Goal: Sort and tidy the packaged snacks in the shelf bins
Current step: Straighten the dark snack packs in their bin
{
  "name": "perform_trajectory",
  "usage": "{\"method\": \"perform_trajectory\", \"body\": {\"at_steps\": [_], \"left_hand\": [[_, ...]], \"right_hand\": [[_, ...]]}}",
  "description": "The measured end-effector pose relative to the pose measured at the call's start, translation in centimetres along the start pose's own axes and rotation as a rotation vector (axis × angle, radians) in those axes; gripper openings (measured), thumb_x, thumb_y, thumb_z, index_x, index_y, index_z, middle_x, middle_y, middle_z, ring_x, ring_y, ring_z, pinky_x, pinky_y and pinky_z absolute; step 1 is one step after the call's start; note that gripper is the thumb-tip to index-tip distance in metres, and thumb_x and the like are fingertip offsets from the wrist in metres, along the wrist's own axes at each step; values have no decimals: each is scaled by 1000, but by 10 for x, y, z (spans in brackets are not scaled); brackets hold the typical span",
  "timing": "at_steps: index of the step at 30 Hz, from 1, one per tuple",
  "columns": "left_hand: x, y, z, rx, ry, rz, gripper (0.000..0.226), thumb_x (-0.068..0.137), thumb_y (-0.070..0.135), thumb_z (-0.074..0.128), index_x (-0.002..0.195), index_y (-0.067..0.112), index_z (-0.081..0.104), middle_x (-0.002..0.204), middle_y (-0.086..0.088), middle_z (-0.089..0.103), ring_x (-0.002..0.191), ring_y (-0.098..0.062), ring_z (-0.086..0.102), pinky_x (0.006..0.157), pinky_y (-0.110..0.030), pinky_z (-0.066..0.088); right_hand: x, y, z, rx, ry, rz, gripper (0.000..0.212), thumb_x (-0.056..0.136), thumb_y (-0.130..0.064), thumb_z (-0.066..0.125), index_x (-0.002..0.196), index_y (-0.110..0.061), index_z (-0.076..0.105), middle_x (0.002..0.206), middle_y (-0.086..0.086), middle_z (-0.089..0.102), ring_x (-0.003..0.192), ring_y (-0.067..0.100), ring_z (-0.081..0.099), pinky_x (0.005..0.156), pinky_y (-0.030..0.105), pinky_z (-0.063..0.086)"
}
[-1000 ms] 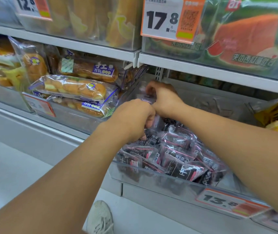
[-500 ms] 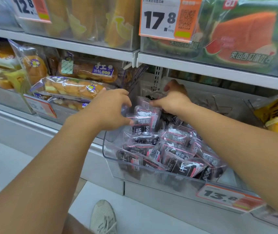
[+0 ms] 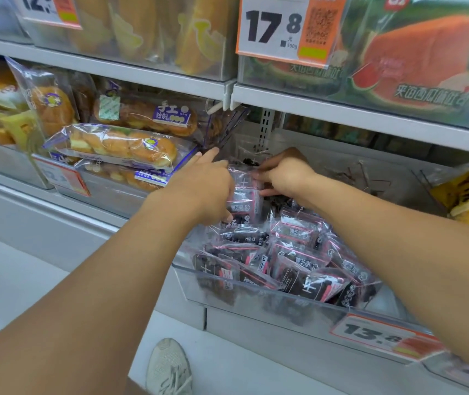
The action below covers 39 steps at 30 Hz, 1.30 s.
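At frame centre, left hand (image 3: 202,189) and right hand (image 3: 283,173) grip stacked dark snack packets (image 3: 244,199) with curled fingers, above the clear bin (image 3: 256,300).

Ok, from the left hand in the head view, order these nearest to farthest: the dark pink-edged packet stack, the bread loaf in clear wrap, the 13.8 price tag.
1. Dark pink-edged packet stack: gripped in the left hand, between both hands.
2. Bread loaf in clear wrap: just left of the hand, in the neighbouring bin.
3. Orange-and-white 13.8 price tag: low right, on the bin's front.
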<state>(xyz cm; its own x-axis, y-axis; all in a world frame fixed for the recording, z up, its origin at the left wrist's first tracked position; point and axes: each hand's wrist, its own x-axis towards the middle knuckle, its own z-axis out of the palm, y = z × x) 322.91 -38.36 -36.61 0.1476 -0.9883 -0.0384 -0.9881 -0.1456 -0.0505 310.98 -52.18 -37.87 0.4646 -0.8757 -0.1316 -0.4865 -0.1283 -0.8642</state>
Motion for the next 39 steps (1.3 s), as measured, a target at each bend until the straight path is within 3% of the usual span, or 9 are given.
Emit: {"method": "perform_trajectory", "body": {"at_steps": [6, 9, 12, 16, 18, 24, 29, 35, 39], "left_hand": [[3, 9, 0, 125, 22, -24, 51, 77, 66, 69, 115, 32, 68, 146, -3, 38, 149, -26, 11, 124, -47, 1], [4, 8, -2, 80, 62, -24, 52, 68, 66, 77, 108, 33, 70, 118, 0, 39, 137, -25, 26, 124, -45, 4], [4, 9, -3, 82, 77, -19, 54, 64, 65, 80, 107, 34, 71, 113, 1, 37, 133, -25, 29, 123, -45, 4], [1, 11, -4, 160, 9, -21, 54, 73, 56, 79, 122, 40, 64, 147, -2, 39, 149, -30, 12, 123, -49, 1], [1, 12, -5, 136, 6, -22, 50, 75, 47, 81, 122, 41, 64, 150, 1, 38, 150, -30, 8, 123, -49, 1], [0, 11, -1, 55, 138, -54, 46, 71, 32, 88, 113, 36, 69, 133, 1, 47, 138, -23, 30, 124, -48, 7], [-1, 9, 0, 17, 191, -65, 43, 71, 26, 88, 108, 33, 69, 131, -2, 45, 134, -24, 35, 122, -43, 14], [-4, 10, -1, -31, 254, -72, 37, 65, 20, 92, 96, 30, 74, 122, -1, 45, 120, -25, 41, 98, -35, 39], [-5, 10, -3, -24, 382, -98, 30, 73, 12, 84, 96, 28, 73, 113, -2, 46, 110, -26, 43, 91, -34, 38]], "right_hand": [[1, -3, -7, -30, -158, 182, 33, 81, -20, 82, 106, -6, 66, 109, 12, 69, 87, 20, 71, 78, 34, 62], [-2, -14, -4, -97, -285, 268, 39, 82, -29, 81, 110, -11, 62, 110, 11, 65, 96, 24, 68, 82, 37, 61], [-4, -17, -4, 57, -393, 337, 27, 88, -20, 74, 109, -7, 63, 100, 12, 68, 83, 22, 72, 76, 35, 62], [-3, -5, 0, 165, -341, 286, 5, 92, -8, 66, 95, -6, 63, 96, 6, 66, 83, 16, 65, 66, 25, 61], [-3, 3, -1, 205, -302, 257, 11, 90, -6, 69, 100, -5, 64, 106, 9, 66, 92, 17, 64, 66, 24, 60], [-9, -10, -12, -16, -242, 210, 31, 83, -13, 78, 111, -6, 65, 114, 12, 67, 94, 25, 71, 75, 35, 63], [-12, -9, -5, -103, -241, 274, 23, 78, 0, 79, 94, 0, 63, 115, 14, 69, 84, 19, 71, 71, 25, 61], [-24, -16, -5, -274, -254, 247, 43, 75, -16, 84, 107, 1, 62, 107, 10, 67, 80, 16, 68, 76, 28, 60], [-33, -18, -3, -125, -33, 65, 49, 63, -3, 90, 100, -2, 58, 89, 13, 66, 71, 28, 73, 65, 39, 63]]}}
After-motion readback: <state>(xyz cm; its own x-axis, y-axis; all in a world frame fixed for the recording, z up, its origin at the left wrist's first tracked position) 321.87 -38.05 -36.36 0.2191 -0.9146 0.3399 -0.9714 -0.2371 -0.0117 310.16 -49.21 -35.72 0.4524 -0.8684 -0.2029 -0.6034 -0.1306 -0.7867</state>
